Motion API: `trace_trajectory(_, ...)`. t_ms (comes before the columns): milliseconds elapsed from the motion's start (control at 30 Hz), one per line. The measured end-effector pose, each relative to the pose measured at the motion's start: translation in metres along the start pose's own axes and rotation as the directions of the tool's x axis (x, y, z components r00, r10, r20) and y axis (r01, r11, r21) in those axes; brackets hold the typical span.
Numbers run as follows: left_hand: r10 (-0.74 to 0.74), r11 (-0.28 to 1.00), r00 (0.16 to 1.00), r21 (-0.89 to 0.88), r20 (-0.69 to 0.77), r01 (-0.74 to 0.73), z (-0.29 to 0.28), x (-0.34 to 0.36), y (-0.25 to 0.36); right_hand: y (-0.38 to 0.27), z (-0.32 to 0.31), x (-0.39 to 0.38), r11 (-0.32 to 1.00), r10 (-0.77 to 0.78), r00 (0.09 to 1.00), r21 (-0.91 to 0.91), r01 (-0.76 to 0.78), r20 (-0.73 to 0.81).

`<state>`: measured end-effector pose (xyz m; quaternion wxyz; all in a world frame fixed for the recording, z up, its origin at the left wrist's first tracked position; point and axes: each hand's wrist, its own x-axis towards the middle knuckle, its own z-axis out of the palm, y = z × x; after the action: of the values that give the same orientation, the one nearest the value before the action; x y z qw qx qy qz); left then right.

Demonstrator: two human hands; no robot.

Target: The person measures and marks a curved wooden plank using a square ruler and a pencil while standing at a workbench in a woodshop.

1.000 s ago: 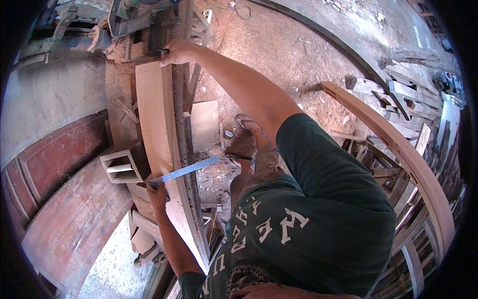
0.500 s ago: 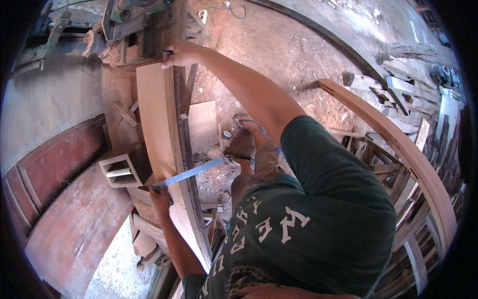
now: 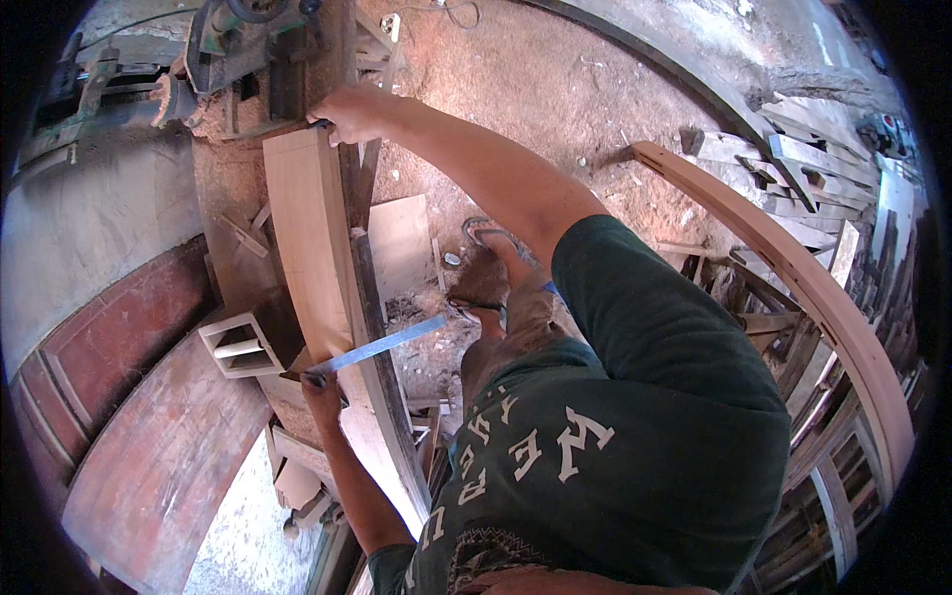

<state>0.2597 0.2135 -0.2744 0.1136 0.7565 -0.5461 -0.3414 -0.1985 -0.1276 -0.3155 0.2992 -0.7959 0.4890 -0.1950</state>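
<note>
A long pale wooden board (image 3: pixel 302 233) lies lengthwise before me on a bench, to the left of my legs. My left hand (image 3: pixel 323 394) is closed round the dark end of a flat metal ruler (image 3: pixel 387 343), whose blade slants across the board and out past its right edge. At the board's far end my right hand (image 3: pixel 359 111) is pinched on a small dark pen-like tool (image 3: pixel 319 123). Its tip is close to the board's far right corner; whether it touches the wood I cannot tell.
A machine (image 3: pixel 243 50) stands beyond the board's far end. A small open wooden box (image 3: pixel 241 345) and a reddish panel (image 3: pixel 164 446) are at left. To my right, a long curved beam (image 3: pixel 773 263) runs past stacked scrap wood (image 3: pixel 828 188). Wood dust covers the floor.
My right hand has moved slightly left, and the dark tool has dipped toward the board's far corner. The left hand and metal ruler have stayed nearly in place.
</note>
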Motion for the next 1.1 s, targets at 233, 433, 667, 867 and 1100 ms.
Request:
trace_trajectory(233, -0.012, 0.998, 1.000, -0.055, 0.006, 0.013, 0.009, -0.006, 0.009, 0.004, -0.012, -0.005, 1.000, 0.016, 0.998, 0.013, -0.017, 0.067)
trace_trajectory(433, -0.017, 0.999, 0.999, -0.046, 0.041, 0.019, 0.003, -0.016, -0.004, 0.003, -0.006, -0.005, 0.996, 0.085, 0.994, 0.035, -0.087, 0.064)
trace_trajectory(667, -0.114, 0.985, 0.956, 0.095, -0.271, 0.145, -0.042, -0.088, 0.083, 0.068, 0.044, -0.119, 0.929, 0.327, 0.925, 0.244, -0.278, -0.193)
trace_trajectory(867, -0.368, 0.910, 0.892, 0.095, -0.261, 0.404, -0.059, -0.213, 0.066, 0.128, 0.155, -0.311, 0.876, 0.464, 0.883, 0.111, -0.469, 0.066)
trace_trajectory(1100, -0.628, 0.778, 0.772, -0.112, -0.100, 0.619, 0.013, -0.352, -0.010, 0.041, 0.252, -0.389, 0.963, 0.257, 0.755, -0.093, -0.254, 0.603)
